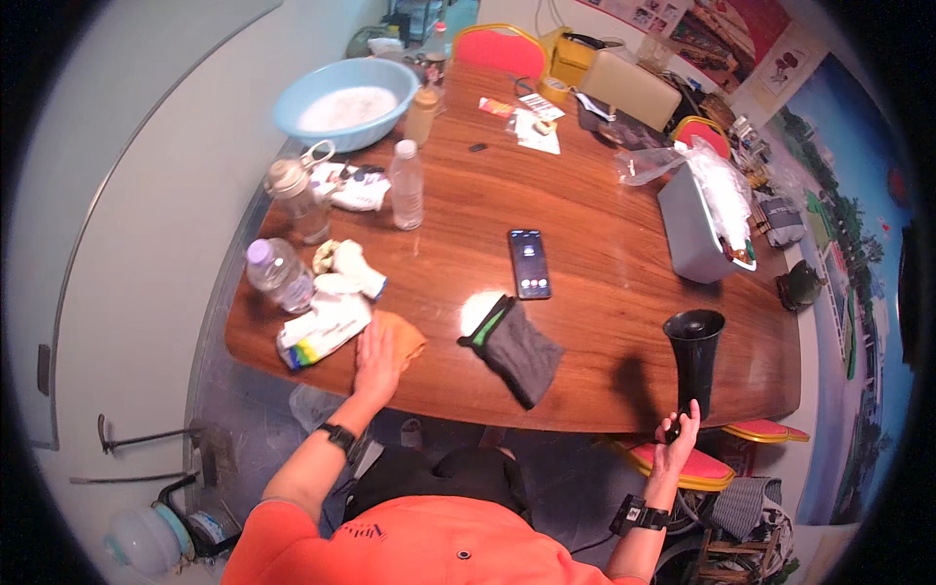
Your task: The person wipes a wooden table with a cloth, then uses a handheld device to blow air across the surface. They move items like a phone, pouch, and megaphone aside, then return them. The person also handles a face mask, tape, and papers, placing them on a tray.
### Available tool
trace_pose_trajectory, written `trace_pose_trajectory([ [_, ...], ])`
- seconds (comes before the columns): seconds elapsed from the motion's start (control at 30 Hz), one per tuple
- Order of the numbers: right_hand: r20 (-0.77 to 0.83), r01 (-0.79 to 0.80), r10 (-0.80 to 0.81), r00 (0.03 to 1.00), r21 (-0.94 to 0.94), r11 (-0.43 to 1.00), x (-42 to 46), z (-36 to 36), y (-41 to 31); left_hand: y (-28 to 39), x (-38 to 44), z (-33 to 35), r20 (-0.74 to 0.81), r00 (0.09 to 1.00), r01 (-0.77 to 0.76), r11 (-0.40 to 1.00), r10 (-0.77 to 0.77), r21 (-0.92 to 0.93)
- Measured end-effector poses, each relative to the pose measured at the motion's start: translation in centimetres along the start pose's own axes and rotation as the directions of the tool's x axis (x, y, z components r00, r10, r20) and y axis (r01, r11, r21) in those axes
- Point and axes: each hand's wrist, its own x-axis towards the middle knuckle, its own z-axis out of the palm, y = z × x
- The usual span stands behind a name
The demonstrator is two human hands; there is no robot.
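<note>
My left hand lies flat with extended fingers on an orange cloth at the table's near left. Beside it are a white printed packet and white gloves. In my right hand is a black flared object, perhaps a hair dryer with a diffuser, held upright by its lower end at the near right edge. Between my hands lies a folded grey cloth with black and green edging. A smartphone with a lit screen lies just beyond it.
Plastic bottles and a light-blue basin with whitish contents stand along the left of the wooden table. A grey bin holding plastic bags stands at the right. Papers lie at the far side. Red chairs touch the table's surroundings.
</note>
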Motion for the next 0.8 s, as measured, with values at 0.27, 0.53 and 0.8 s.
trace_pose_trajectory([
  [0.27, 0.500, -0.068, -0.023, 0.866, 0.163, 0.984, -12.5, 11.4, -1.9, 3.2, 2.7, -5.1, 0.190, 0.981, 0.014, 0.964, 0.039, -0.267],
  [0.53, 0.896, -0.146, -0.008, 0.444, 0.081, 0.986, -17.5, 27.4, 2.2, 5.7, 1.4, -16.3, 0.195, 0.933, 0.076, 0.366, 0.303, -0.928],
  [0.8, 0.967, 0.058, -0.238, -0.095, 0.244, 0.968, -24.6, 34.1, 7.2, 6.8, -1.7, -22.4, 0.181, 0.984, 0.178, 0.203, -0.008, -0.963],
])
